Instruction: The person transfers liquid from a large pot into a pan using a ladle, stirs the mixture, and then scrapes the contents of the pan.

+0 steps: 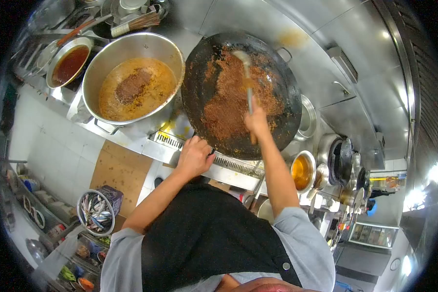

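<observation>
A large black wok [192, 87] holds loose reddish-brown minced food [224, 107] spread over its bottom and right side. My right hand [256, 121] is wrapped around the handle of a long ladle [248, 80], whose wooden end pokes out below the fist. The ladle's head, slightly blurred, rests in the food near the wok's far side. At the wok's near left edge, my left hand [195, 155] is closed with a small black piece showing by its fingers. It appears to grip the wok's near handle, mostly hidden under the fingers.
Left of the wok stands a deep steel pot [95, 95] of yellowish-brown liquid with a dark mound in it. Beyond it sits a bowl of dark red liquid [72, 63]. A bowl of amber liquid [302, 173] stands at right. A bucket [80, 214] is on the floor.
</observation>
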A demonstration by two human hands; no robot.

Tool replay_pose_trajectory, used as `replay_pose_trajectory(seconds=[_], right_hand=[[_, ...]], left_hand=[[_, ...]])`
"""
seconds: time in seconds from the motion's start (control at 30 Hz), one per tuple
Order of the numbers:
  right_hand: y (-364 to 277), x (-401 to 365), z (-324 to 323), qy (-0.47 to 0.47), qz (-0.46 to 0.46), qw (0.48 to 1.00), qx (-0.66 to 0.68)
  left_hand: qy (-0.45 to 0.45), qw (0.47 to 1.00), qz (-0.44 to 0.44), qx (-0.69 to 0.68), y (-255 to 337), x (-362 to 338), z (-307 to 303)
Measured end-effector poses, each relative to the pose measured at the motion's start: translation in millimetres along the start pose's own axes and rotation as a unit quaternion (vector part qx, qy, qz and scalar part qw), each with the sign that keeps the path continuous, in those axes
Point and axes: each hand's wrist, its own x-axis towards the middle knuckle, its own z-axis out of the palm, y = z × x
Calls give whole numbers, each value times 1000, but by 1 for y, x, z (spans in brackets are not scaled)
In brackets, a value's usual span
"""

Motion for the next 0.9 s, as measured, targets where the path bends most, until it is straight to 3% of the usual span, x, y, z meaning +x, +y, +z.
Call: replay_pose_trajectory(seconds=[0.07,0.1,0.2,0.3,0.4,0.53,0.6,0.7,0.8,0.9], right_hand=[[-19,-69,-12,-74,11,997,30],[-8,-101,-8,-82,-27,996,18],[-6,-191,-38,-135,-3,991,-12],[28,-256,-47,-46,-56,997,5],[-19,-319,-96,-70,68,992,86],[-39,-397,-127,-113,65,981,143],[-51,-398,-125,-153,80,978,116],[-34,-334,-85,-175,142,974,36],[-4,-241,-40,-62,85,994,-38],[2,-229,-34,13,56,998,4]], left_hand=[[11,1000,7,-7,-2,0,2],[4,1000,10,-9,-2,0,1],[-1,1000,16,-25,-6,-2,-1],[34,996,28,-73,-11,-7,0],[76,991,34,-102,-14,-20,-17],[81,993,28,-82,-27,-49,-35],[70,993,10,-90,-36,-63,-38],[57,995,-1,-86,-37,-73,-46],[26,995,-31,-96,-42,-79,-54],[-4,996,-65,-57,-68,-112,-57]])
